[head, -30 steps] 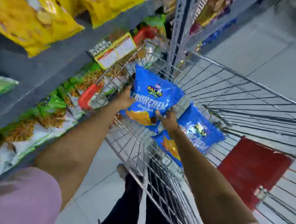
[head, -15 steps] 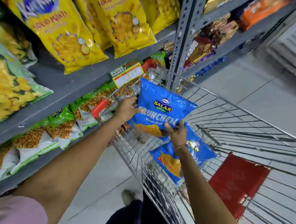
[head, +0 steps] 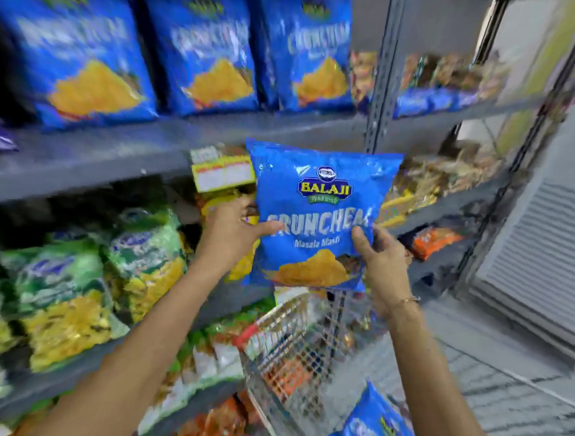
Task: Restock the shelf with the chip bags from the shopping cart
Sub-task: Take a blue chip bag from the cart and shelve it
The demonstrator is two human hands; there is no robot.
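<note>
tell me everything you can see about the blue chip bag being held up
The chip bag is glossy blue plastic, sealed and puffed, printed with a Balaji logo, pale lettering and a yellow chip picture near the bottom. It is held upright, front toward the camera, before the shelves. The left hand grips its left edge, the right hand its lower right.

Bright, even light falls from above, with glare on the held bag [head: 316, 216], which is the sharpest thing in view. Shelf bags [head: 88, 57] and cart [head: 293, 344] smear with motion blur. Uprights bow at the wide-angle edges.
</note>
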